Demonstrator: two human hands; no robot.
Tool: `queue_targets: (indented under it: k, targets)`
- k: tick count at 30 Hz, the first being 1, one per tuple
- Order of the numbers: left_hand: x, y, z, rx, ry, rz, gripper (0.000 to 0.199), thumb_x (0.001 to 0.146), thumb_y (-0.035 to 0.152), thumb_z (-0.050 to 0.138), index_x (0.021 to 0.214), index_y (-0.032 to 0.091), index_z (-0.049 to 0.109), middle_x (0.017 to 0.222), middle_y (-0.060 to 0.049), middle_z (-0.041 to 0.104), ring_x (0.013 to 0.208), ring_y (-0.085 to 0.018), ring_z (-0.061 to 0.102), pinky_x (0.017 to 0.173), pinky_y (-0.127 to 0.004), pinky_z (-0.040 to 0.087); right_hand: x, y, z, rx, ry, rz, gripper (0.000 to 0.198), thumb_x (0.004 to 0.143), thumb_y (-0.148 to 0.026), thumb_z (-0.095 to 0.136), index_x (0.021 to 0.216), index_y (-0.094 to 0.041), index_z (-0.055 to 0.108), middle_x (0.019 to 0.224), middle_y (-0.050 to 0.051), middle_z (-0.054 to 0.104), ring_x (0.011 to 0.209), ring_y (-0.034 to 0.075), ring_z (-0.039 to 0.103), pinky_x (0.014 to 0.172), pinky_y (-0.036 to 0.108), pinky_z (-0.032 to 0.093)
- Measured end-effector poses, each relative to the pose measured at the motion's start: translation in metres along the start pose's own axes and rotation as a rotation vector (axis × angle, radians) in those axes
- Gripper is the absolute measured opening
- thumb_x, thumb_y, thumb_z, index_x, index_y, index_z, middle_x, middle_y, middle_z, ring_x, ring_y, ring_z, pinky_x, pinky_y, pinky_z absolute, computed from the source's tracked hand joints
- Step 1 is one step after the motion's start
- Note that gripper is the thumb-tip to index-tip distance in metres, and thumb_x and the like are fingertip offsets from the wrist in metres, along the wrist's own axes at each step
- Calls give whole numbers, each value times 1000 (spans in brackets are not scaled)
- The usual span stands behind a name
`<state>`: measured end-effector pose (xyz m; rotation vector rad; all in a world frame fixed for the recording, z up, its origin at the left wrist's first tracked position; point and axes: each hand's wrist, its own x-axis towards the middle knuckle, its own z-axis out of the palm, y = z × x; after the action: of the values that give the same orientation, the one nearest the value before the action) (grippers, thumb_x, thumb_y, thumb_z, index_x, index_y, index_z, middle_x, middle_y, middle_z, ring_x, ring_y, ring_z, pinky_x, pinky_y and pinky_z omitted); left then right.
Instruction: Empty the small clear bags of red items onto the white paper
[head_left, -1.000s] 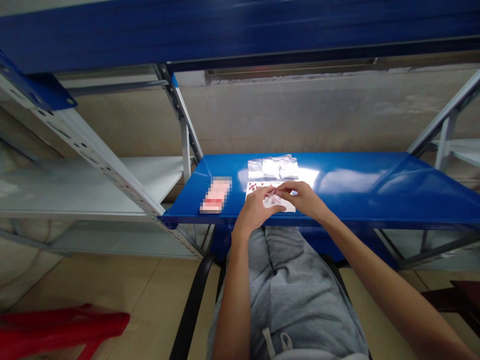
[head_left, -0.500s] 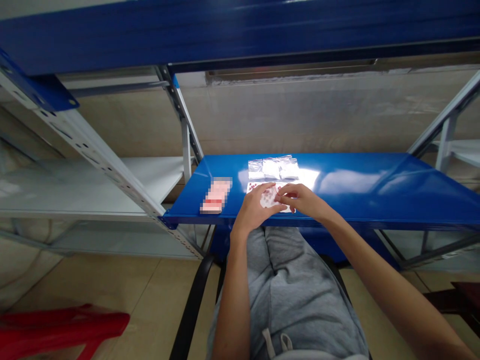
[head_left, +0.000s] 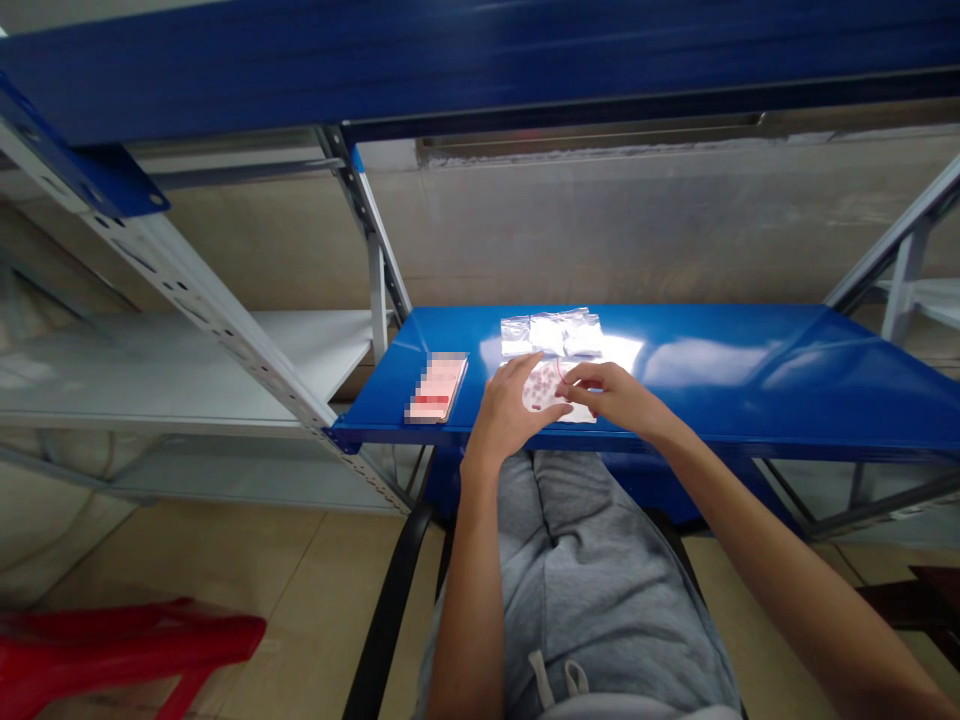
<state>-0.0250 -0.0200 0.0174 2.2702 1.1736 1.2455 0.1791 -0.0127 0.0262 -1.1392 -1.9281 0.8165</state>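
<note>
My left hand (head_left: 504,408) rests over a white sheet (head_left: 581,414) at the front of the blue shelf. Its thumb and fingers are spread apart around a pale patch with small dark reddish spots (head_left: 541,385), too small to name. My right hand (head_left: 604,392) is closed in a pinch at the right side of this patch. A thin red string (head_left: 560,370) rises from its fingertips. Just behind the hands lie several clear plastic bags (head_left: 551,333) with whitish contents, in a row. Part of the sheet is hidden under my hands.
On the blue shelf (head_left: 735,400), a phone (head_left: 436,390) with a blurred screen lies to the left. Metal uprights (head_left: 202,310) and white shelves (head_left: 300,350) stand at the left. A blue beam (head_left: 480,70) crosses overhead. A red stool (head_left: 150,640) is on the floor.
My left hand's fingers have spread a little wider, showing more of the spotted patch. The right hand keeps its pinch and has barely moved; the red string shows more clearly. The view has shifted slightly.
</note>
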Motion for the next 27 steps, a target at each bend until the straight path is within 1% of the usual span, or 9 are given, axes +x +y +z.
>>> queue_targets:
  k: [2, 5, 11, 15, 18, 20, 22, 24, 27]
  targets:
    - [2, 3, 8, 26, -38, 0, 69, 78, 39, 83, 139, 21, 56, 141, -13, 62, 132, -30, 58, 112, -47, 46, -1, -3, 4, 1, -6, 10, 26, 86, -40, 64, 83, -17, 75, 82, 6, 72, 69, 16, 63, 56, 24, 46]
    - [3, 3, 15, 27, -73, -16, 61, 80, 35, 82, 134, 20, 60, 133, -13, 67, 126, -31, 62, 109, -47, 49, -1, -4, 7, -17, -19, 18, 25, 86, -39, 64, 82, -17, 74, 85, 6, 73, 72, 17, 64, 56, 24, 46]
    - [3, -4, 17, 8, -56, -43, 59, 79, 35, 82, 132, 21, 61, 131, -12, 68, 122, -30, 64, 106, -46, 51, 0, 0, 11, -33, -1, -5, 25, 87, -39, 63, 82, -17, 74, 86, 6, 73, 74, 17, 64, 57, 24, 46]
    - [2, -5, 17, -7, -46, -38, 52, 81, 33, 80, 128, 20, 62, 128, -12, 70, 118, -29, 66, 103, -44, 52, 0, -2, 12, 25, -40, 8, 32, 91, -46, 60, 89, -17, 74, 85, 6, 72, 66, 15, 62, 52, 23, 47]
    - [1, -7, 14, 28, -40, -67, 51, 81, 34, 81, 127, 21, 63, 126, -11, 70, 116, -29, 66, 101, -44, 52, 3, 4, 9, 80, -40, 24, 40, 96, -51, 52, 95, -18, 73, 86, 6, 73, 67, 16, 64, 52, 24, 48]
    - [-1, -10, 10, 87, -33, -97, 52, 81, 35, 81, 128, 21, 63, 126, -11, 69, 117, -29, 65, 102, -44, 51, 6, 15, 7, -9, 48, 20, 35, 96, -46, 53, 89, -17, 73, 84, 6, 74, 72, 18, 66, 58, 26, 50]
    - [-2, -13, 6, 138, -20, -116, 54, 82, 36, 80, 130, 20, 62, 127, -11, 67, 119, -29, 64, 103, -44, 50, 8, 31, 7, -184, 137, 8, 24, 93, -34, 58, 83, -18, 73, 82, 7, 75, 73, 19, 66, 66, 28, 50]
    - [-3, -15, 4, 163, -5, -122, 56, 82, 38, 80, 131, 20, 62, 127, -12, 66, 120, -28, 63, 104, -43, 50, 9, 46, 8, -340, 158, 0, 17, 89, -25, 61, 84, -18, 75, 85, 7, 75, 72, 18, 65, 70, 29, 48]
    - [-3, -17, 1, 170, 0, -128, 55, 81, 38, 80, 131, 20, 62, 126, -11, 66, 119, -27, 63, 105, -42, 49, 9, 63, 14, -478, 131, -1, 15, 89, -20, 61, 89, -17, 77, 86, 7, 73, 70, 17, 62, 70, 28, 44]
